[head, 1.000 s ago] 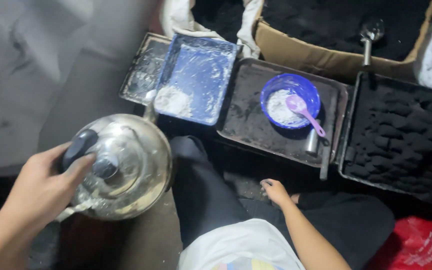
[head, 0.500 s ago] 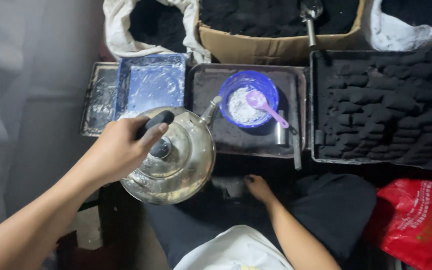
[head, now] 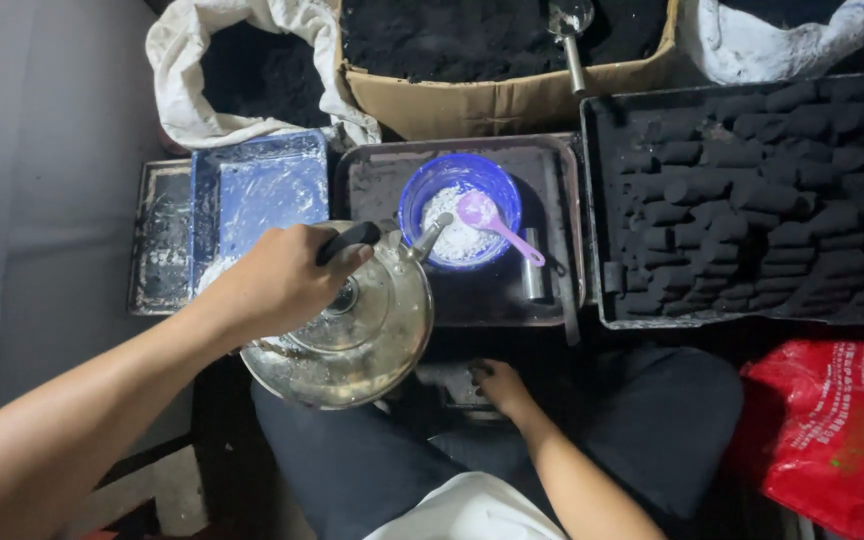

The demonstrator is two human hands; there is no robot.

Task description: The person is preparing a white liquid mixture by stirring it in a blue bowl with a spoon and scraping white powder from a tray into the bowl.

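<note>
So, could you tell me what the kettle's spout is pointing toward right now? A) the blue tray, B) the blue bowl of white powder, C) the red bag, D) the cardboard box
B: the left hand holds the kettle with its spout at the blue bowl's rim.

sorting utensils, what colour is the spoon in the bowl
Light purple spoon, lying in the blue bowl; the head view shows it.

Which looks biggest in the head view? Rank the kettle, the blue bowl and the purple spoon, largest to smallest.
1. Kettle, held up by the left hand, so nearness to the camera enlarges it.
2. Blue bowl.
3. Purple spoon, lying in the bowl.
</note>
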